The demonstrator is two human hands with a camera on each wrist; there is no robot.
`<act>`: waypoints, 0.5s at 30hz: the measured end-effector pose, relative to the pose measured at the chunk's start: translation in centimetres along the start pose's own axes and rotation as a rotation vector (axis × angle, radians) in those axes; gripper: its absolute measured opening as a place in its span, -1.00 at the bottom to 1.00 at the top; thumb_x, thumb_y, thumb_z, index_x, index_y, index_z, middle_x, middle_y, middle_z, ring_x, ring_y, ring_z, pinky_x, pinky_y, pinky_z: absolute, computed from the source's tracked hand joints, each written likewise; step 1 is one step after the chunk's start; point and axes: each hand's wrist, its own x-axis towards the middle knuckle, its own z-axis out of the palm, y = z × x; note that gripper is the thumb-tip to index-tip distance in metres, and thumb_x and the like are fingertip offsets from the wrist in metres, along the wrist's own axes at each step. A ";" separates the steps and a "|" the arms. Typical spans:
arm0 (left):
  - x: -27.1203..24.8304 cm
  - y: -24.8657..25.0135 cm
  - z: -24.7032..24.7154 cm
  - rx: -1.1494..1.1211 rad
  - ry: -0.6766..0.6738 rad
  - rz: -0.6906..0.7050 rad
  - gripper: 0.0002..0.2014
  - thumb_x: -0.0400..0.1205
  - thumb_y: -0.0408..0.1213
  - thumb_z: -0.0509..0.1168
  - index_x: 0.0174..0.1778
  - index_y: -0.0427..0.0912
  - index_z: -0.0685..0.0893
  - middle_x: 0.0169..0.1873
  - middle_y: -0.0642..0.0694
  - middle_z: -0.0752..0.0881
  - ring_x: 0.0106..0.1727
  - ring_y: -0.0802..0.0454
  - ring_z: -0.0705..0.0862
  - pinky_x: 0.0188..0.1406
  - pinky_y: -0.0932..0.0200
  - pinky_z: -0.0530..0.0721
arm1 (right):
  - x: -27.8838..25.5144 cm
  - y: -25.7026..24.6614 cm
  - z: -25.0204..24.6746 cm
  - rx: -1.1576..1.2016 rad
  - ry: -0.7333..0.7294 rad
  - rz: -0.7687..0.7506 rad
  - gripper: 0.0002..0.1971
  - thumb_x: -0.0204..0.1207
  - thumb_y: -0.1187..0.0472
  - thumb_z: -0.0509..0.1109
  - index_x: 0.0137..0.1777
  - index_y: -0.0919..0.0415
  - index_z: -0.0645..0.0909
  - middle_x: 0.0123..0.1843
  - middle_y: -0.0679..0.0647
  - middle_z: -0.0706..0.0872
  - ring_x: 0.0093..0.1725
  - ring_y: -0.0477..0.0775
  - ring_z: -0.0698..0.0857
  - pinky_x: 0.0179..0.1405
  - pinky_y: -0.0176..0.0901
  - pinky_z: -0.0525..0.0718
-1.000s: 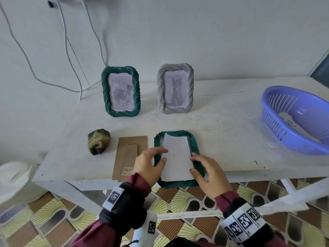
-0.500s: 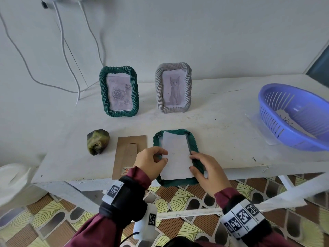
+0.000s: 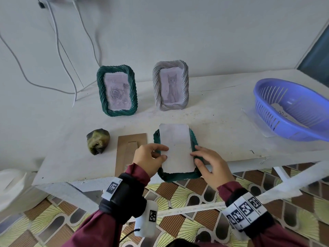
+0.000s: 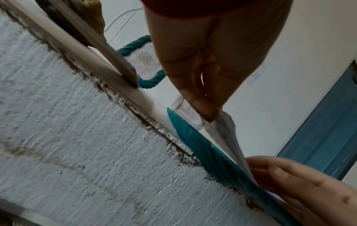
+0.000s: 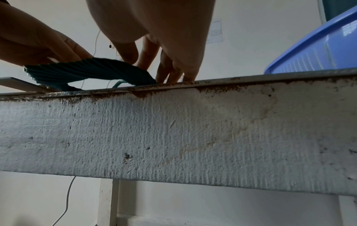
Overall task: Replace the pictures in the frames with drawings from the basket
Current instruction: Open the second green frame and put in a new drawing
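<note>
we have the dark green frame [image 3: 175, 175] lying face down at the near edge of the counter [image 3: 222, 132], its lower end hanging slightly over the lip – likely so the back is open for work. our left hand [image 3: 149, 160] pinches the left edge of the white sheet [image 3: 175, 148] between thumb and fingers, lifting that side clear of the frame, as the left wrist view shows. our right hand [image 3: 209, 164] has its fingers spread and pressing down on the frame's right rim, gripping nothing, which seems meant to keep the frame from sliding. whether the sheet is a picture or a drawing we cannot tell; only its blank back shows.

left of this frame lies the brown backing board [image 3: 130, 154], and further left a crumpled green wad [image 3: 98, 141]. beyond the frame stand a second green frame with roses [image 3: 116, 90] and a grey frame with a cat [image 3: 170, 85]. far right of the frame, the purple basket [image 3: 267, 111] holds at least one paper drawing [image 3: 283, 114] – how many we cannot tell.
</note>
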 end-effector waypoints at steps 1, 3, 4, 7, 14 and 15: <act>0.0 0.0 -0.1 -0.018 -0.004 -0.012 -0.77 0.48 -0.48 0.37 -0.14 -0.01 0.73 -0.20 -0.20 0.76 -0.23 -0.09 0.73 -0.19 0.07 0.77 | -0.1 -0.1 -0.1 -0.005 -0.003 -0.002 -0.74 0.52 0.25 0.36 0.17 -0.02 0.65 0.30 -0.26 0.50 0.30 -0.34 0.43 0.23 -0.65 0.27; -0.1 -0.3 -0.2 -0.042 -0.023 -0.031 -0.75 0.49 -0.50 0.35 -0.14 -0.01 0.72 -0.16 -0.18 0.75 -0.18 -0.09 0.74 -0.13 0.04 0.77 | -0.4 -0.2 -0.1 -0.020 -0.016 -0.003 -0.73 0.52 0.24 0.37 0.19 -0.03 0.63 0.30 -0.27 0.50 0.30 -0.35 0.42 0.31 -0.53 0.28; -0.2 -0.4 -0.2 -0.052 -0.032 -0.038 -0.74 0.49 -0.52 0.35 -0.14 -0.01 0.72 -0.13 -0.16 0.75 -0.16 -0.08 0.75 -0.11 0.03 0.77 | -0.5 -0.2 0.0 -0.032 -0.021 -0.007 -0.73 0.52 0.22 0.37 0.20 -0.03 0.63 0.30 -0.26 0.50 0.31 -0.32 0.43 0.38 -0.38 0.30; -0.2 -0.7 -0.1 -0.099 -0.058 -0.040 -0.68 0.48 -0.59 0.32 -0.18 -0.01 0.71 -0.06 -0.09 0.71 -0.08 -0.04 0.74 -0.04 0.04 0.76 | -0.8 -0.3 0.3 -0.055 -0.026 -0.023 -0.72 0.52 0.18 0.37 0.23 -0.02 0.62 0.32 -0.22 0.53 0.34 -0.17 0.49 0.51 0.00 0.28; -0.2 -0.8 0.1 -0.197 -0.106 -0.032 -0.70 0.49 -0.60 0.31 -0.10 -0.08 0.69 -0.11 -0.07 0.72 -0.07 0.02 0.73 -0.12 0.24 0.75 | -0.7 -0.8 0.8 -0.077 0.023 -0.011 -0.65 0.51 0.24 0.39 0.30 0.02 0.58 0.27 -0.28 0.51 0.27 -0.21 0.48 0.45 -0.04 0.32; -0.2 -0.7 0.0 -0.199 -0.108 -0.026 -0.71 0.49 -0.60 0.31 -0.08 -0.09 0.69 -0.11 -0.07 0.72 -0.06 0.03 0.72 -0.15 0.29 0.75 | -0.8 -0.8 0.8 -0.085 0.018 -0.007 -0.64 0.51 0.23 0.38 0.31 0.01 0.57 0.28 -0.27 0.51 0.28 -0.16 0.49 0.41 -0.10 0.34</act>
